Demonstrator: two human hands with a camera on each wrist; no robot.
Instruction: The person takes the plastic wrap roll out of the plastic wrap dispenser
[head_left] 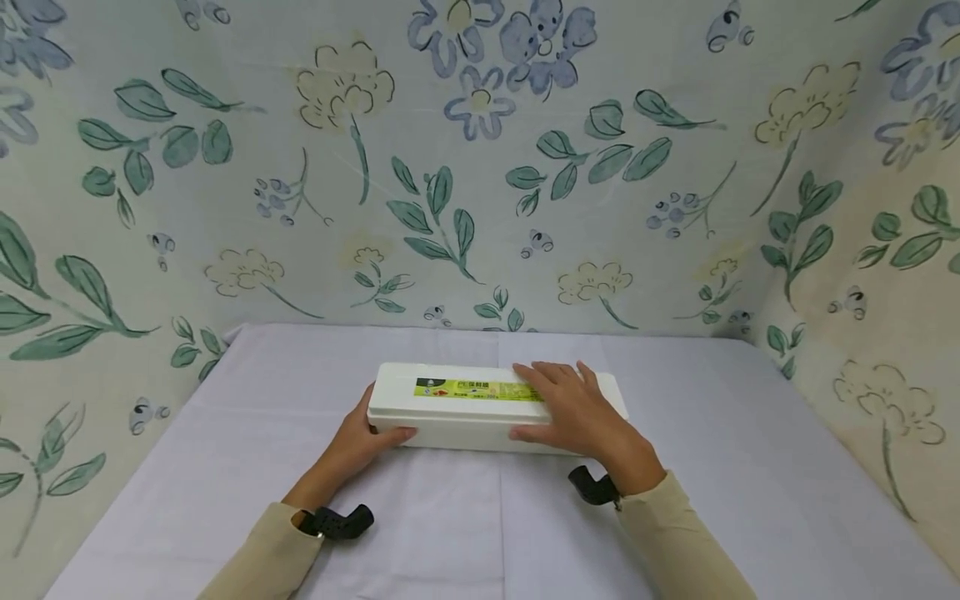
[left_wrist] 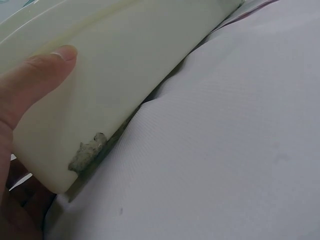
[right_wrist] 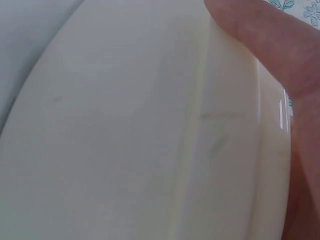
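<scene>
A long white plastic cling film box (head_left: 450,429) lies crosswise on the cloth-covered table, with a yellow-green printed label on its lid (head_left: 397,377). My left hand (head_left: 354,442) grips the box's left end, thumb on the front face and the other fingers round the end, mostly hidden. Over the right part of the lid lies my right hand (head_left: 573,412), fingers spread across the top and covering part of the label, thumb against the front. The left wrist view shows a grey worn patch (left_wrist: 87,153) near the box's lower corner. Up close, the right thumb (right_wrist: 265,40) touches the box's ridged edge.
A white cloth (head_left: 442,533) with fold creases covers the table. Floral curtains (head_left: 480,208) hang behind it and along both sides. Black wrist mounts (head_left: 341,523) sit on both forearms, below beige sleeves' cuffs.
</scene>
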